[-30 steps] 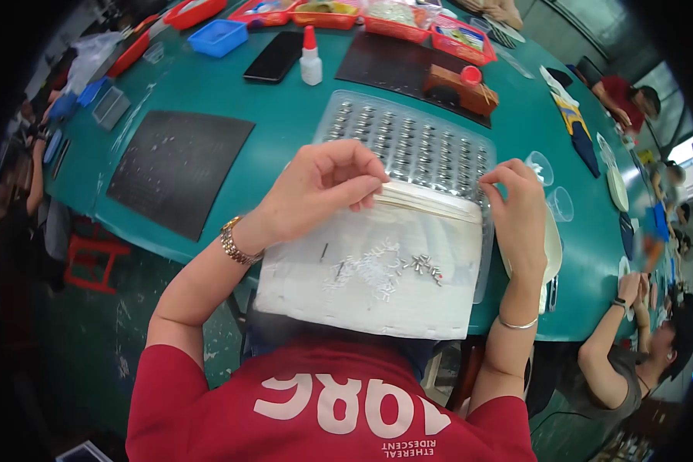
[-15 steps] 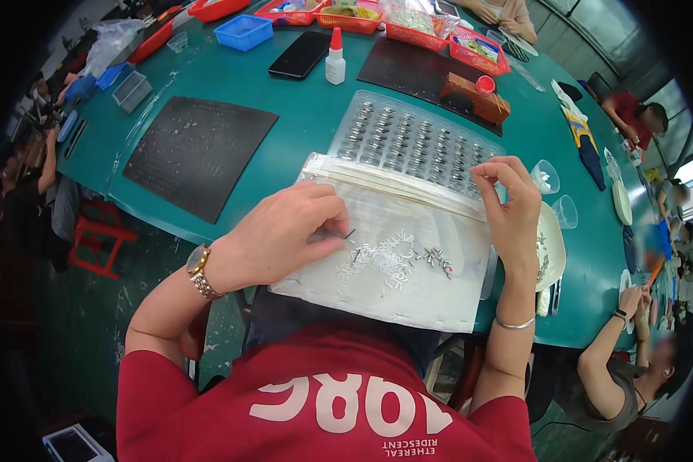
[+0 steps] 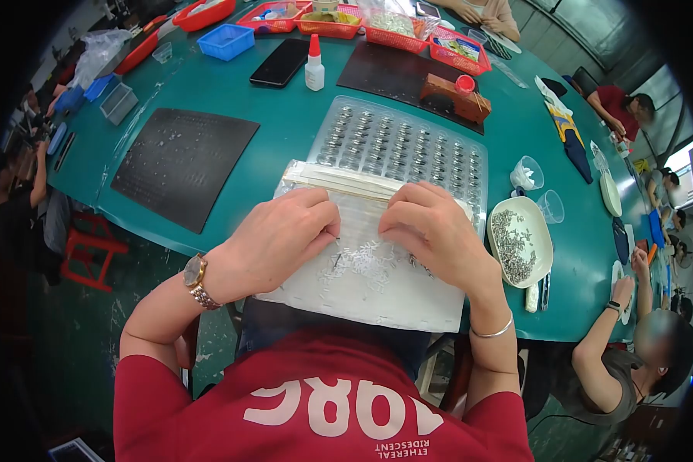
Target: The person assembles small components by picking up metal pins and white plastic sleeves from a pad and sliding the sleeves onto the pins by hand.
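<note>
My left hand (image 3: pixel 289 231) is closed in a pinch over the left part of a pale cloth-covered board (image 3: pixel 362 304). A tiny dark end shows at its fingertips, too small to name. Opposite it, my right hand (image 3: pixel 433 231) is pinched too, and whatever it holds is hidden. Between the hands lies a loose pile of small white tube-like pieces (image 3: pixel 359 262). Several dark metallic pieces (image 3: pixel 421 266) are partly covered by my right hand. Beyond the board's far edge, a transparent tray (image 3: pixel 396 138) carries rows of shiny metallic pieces in its pockets.
Right of the board sits a cream dish (image 3: pixel 543 250) of small silvery pieces, near two plastic cups (image 3: pixel 550 206). A black mat (image 3: pixel 185 165) lies left. Farther back are a glue bottle (image 3: pixel 314 65), a phone (image 3: pixel 279 63) and a brown block (image 3: pixel 454 98). Other people sit around the table.
My right hand has moved left and down from the board's right edge, coming close to my left hand. My left hand has shifted slightly. The cream dish is now uncovered.
</note>
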`<state>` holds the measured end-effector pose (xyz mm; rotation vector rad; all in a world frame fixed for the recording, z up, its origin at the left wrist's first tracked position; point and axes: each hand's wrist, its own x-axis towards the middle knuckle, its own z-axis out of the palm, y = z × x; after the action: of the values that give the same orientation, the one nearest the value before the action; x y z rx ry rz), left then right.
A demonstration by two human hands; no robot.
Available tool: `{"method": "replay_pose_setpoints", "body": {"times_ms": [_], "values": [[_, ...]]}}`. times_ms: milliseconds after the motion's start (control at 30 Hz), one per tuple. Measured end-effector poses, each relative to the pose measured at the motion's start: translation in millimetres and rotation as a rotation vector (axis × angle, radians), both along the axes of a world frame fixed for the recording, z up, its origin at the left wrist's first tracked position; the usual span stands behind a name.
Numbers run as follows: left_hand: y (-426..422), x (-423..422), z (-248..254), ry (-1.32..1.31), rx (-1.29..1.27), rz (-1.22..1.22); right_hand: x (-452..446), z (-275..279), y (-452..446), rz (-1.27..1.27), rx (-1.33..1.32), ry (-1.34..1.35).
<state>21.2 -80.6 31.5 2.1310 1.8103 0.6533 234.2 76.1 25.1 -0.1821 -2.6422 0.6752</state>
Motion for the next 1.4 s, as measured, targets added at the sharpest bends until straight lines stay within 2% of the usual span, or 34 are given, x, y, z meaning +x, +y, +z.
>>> {"method": "replay_pose_setpoints", "body": {"times_ms": [167, 267, 367, 467, 567, 600, 733, 867, 933, 1033, 1233, 1400], "values": [[0.6, 0.8, -0.3, 0.043, 0.001, 0.008, -3.3, 5.0, -9.6, -0.035, 0.133, -0.076], [1.7, -1.3, 4.7, -0.014, -0.013, 0.027, -3.7, 1.6, -9.3, -0.045, 0.123, -0.027], [7.2, -10.0, -0.2, -0.171, 0.022, -0.017, 1.1, 4.5, -4.1, -0.039, -0.129, 0.029], [18.1, -10.2, 7.7, -0.620, -0.289, 0.055, 2.1, 7.6, -6.7, -0.127, -0.297, 0.052], [37.9, -12.3, -6.0, -0.918, -0.341, -0.010, -1.5, -2.6, -1.9, -0.142, -0.246, 0.171], [44.5, -12.3, -8.6, -0.934, -0.348, -0.021, -2.2, -4.5, -1.4, -0.153, -0.246, 0.209], [60.2, -11.3, -16.7, -0.993, -0.337, -0.051, 2.1, -2.1, 1.7, -0.196, -0.279, 0.054], [62.4, -12.8, -33.4, -1.085, -0.222, -0.025, 1.1, -4.6, 5.4, -0.262, -0.303, 0.082], [61.9, -15.4, -34.2, -1.114, -0.242, -0.040, -1.1, -5.6, 4.2, -0.288, -0.320, 0.069], [62.4, -19.0, -33.6, -1.129, -0.241, -0.049, -6.8, -5.8, 4.3, -0.248, -0.174, 0.047], [57.3, -17.2, -27.8, -1.167, -0.271, -0.066, -22.6, 2.2, -0.9, -0.283, -0.133, -0.130], [58.4, -17.2, -33.9, -1.187, -0.220, -0.081, -30.8, -0.3, -8.2, -0.288, 0.005, -0.129]]}}
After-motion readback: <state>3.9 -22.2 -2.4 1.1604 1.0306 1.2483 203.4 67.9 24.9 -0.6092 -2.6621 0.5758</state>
